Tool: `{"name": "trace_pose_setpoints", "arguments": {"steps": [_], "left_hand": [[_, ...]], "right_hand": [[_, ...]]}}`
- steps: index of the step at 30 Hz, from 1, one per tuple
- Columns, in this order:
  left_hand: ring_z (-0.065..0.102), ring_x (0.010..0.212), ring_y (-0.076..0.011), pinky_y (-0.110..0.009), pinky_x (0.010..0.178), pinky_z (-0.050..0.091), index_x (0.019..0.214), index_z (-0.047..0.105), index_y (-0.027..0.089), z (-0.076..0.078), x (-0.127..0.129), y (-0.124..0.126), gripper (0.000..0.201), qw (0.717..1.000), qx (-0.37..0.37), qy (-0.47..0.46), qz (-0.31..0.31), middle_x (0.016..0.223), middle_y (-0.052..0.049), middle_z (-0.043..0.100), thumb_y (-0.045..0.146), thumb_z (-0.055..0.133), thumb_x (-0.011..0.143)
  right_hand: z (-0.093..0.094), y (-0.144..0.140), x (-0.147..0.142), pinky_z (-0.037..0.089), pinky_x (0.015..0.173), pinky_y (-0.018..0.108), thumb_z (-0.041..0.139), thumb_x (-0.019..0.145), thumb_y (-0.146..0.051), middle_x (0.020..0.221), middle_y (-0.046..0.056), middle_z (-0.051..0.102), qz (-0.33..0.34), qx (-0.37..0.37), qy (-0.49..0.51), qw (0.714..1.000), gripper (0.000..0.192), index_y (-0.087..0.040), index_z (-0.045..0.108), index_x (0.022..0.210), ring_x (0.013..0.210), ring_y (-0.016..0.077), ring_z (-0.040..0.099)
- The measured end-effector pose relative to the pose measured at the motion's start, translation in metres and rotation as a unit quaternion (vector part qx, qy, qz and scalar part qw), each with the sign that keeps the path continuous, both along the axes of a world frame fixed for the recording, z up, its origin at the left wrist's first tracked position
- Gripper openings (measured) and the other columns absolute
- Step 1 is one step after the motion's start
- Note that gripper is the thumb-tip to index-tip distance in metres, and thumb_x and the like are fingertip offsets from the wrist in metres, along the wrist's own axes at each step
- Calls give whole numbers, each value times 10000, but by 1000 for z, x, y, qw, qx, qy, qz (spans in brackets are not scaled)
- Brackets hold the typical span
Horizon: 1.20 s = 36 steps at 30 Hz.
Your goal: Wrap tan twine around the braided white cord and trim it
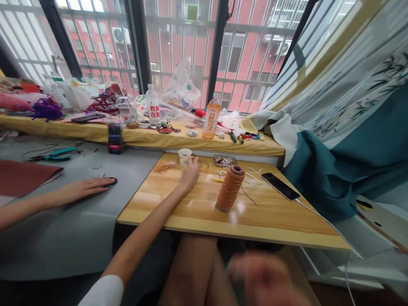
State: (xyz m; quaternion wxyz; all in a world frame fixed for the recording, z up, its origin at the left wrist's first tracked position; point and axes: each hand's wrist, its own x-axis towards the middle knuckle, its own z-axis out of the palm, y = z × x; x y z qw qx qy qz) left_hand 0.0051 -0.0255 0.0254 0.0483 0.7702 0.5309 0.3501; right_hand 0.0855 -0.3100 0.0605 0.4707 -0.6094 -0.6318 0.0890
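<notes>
Paper cup (184, 156) stands by the far edge of your desk (199, 214), near its left corner; it looks light and squashy, so hold its sides softly. Your left hand (190, 173) hides its lower right side, your right hand (267, 274) is blurry, and you can't tell what either's fingers hold.

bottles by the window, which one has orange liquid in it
The rightmost bottle in the picture, with orange contents; the red-lettered bottle to its left looks colourless.
</notes>
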Motion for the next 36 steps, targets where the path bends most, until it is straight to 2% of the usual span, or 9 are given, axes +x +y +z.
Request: {"name": "trace_pose_setpoints", "arguments": {"steps": [2,4,7,9,12,17,23,28,36], "left_hand": [[525,893,-191,-297,694,433,1144,384,176,-9,-4,-22,318,996,45,13,-81,1170,-107,415,228,331,835],[487,951,-175,-296,778,414,1114,402,168,-13,-6,-42,293,974,77,39,-210,1101,-83,477,194,325,832],[465,950,-177,-313,820,388,1106,417,164,-11,-6,-61,318,925,110,100,-350,1003,-66,540,133,359,795],[459,937,-187,-323,813,388,1099,433,160,-8,-6,-65,330,905,128,125,-385,976,-68,552,123,384,774],[447,935,-182,-324,826,384,1101,438,153,-7,-8,-63,339,909,141,112,-376,1011,-69,542,101,373,772],[440,934,-174,-329,833,391,1054,460,150,-15,-7,-55,318,941,125,79,-305,993,-64,539,61,322,782],[444,926,-174,-323,819,405,1026,473,148,-17,-4,-52,307,938,110,119,-308,971,-66,541,52,329,772],[451,920,-171,-316,817,405,1008,482,139,-18,-4,-50,269,939,105,126,-301,954,-72,547,79,337,790],[447,942,-172,-309,825,399,1008,482,138,-22,-1,-47,260,940,99,124,-302,965,-70,548,90,326,806]], "right_hand": [[-5,42,12,312,908,467,564,651,-436,1322,77,221,-57,34,33,997,774,-295,118,1268,1215,256,234],[-18,86,21,284,932,448,627,590,-406,1333,137,173,-144,75,135,977,926,-209,44,1281,1208,263,245],[-40,129,30,391,830,376,602,607,-379,1199,146,402,-98,10,224,970,896,-175,45,1279,1043,227,461],[-48,136,33,398,812,363,570,634,-360,1101,114,497,-91,-13,202,975,728,-172,210,1237,999,224,491],[-48,123,37,393,814,363,566,633,-344,1066,106,527,-91,-30,157,983,556,-160,378,1123,991,233,489],[-43,81,49,430,760,348,610,588,-355,979,85,591,-60,-80,166,981,520,-148,456,1040,883,231,545],[-47,40,69,461,684,350,615,570,-386,803,62,653,-55,-183,155,969,362,-153,573,843,780,258,587],[-44,37,80,434,771,372,652,488,-324,780,62,661,-8,-181,104,978,296,-154,617,728,824,279,581],[-36,36,86,474,666,338,642,502,-354,782,66,664,-52,-189,173,965,369,-139,595,798,737,252,598]]}}
